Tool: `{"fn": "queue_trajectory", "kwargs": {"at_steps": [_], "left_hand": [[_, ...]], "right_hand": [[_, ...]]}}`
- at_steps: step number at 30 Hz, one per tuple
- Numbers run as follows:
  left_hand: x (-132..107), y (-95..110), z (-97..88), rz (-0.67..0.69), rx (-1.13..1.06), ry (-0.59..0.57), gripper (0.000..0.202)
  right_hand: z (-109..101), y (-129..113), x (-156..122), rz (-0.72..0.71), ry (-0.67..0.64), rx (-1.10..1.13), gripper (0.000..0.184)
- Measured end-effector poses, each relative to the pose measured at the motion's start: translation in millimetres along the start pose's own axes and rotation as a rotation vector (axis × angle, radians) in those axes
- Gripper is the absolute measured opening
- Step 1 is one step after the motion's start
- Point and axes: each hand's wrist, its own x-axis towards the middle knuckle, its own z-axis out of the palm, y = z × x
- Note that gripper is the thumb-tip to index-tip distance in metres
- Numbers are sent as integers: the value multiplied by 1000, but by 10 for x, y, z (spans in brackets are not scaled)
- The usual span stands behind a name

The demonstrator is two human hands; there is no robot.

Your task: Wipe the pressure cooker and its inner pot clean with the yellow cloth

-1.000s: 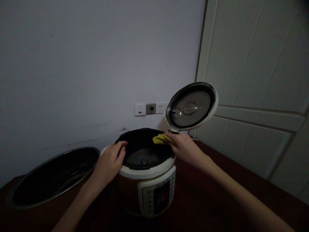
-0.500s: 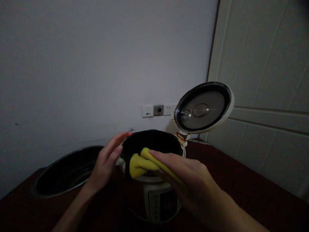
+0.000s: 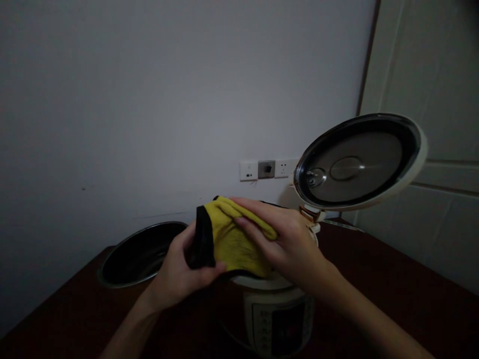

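Note:
A yellow cloth with a black border (image 3: 239, 244) is spread between my hands, above the mouth of an electric pressure cooker (image 3: 258, 319). My right hand (image 3: 288, 234) grips its folded upper part between thumb and fingers. At the cloth's lower left edge, my left hand (image 3: 181, 274) has its thumb on the front and its fingers partly hidden behind. The cooker's round lid (image 3: 348, 169) stands open on its hinge to the right, its metal inner side facing me. Most of the cooker's opening is covered by the cloth and hands.
A dark inner pot (image 3: 145, 254) with a shiny rim sits to the left on the dark reddish table (image 3: 374, 279). Wall sockets and a switch (image 3: 266, 169) are behind the cooker. A pale panelled door (image 3: 422, 129) stands at the right.
My right hand has lifted the cloth from the cooker's opening and it is now spread wider. My left hand has moved from the cooker's rim onto the cloth. The view has shifted left.

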Motion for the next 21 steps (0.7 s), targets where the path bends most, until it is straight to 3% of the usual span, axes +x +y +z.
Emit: {"fn": "queue_trajectory", "kwargs": {"at_steps": [3, 7, 10, 14, 18, 21], "left_hand": [[48, -16, 60, -89, 34, 159, 35], [162, -50, 28, -218, -86, 312, 34], [246, -44, -136, -239, -86, 473, 35], [366, -58, -546, -162, 32, 684, 31], [546, -173, -969, -19, 297, 733, 36], [634, -284, -1074, 27, 590, 638, 36]], "right_hand": [[-50, 25, 12, 108, -62, 41, 30], [-135, 110, -58, 187, -106, 44, 35], [-197, 211, -169, 167, -52, -41, 37], [-270, 336, -356, 104, -14, -178, 35], [-297, 457, -599, 76, -130, -241, 38], [-295, 587, -793, 7, -195, -254, 47]]}}
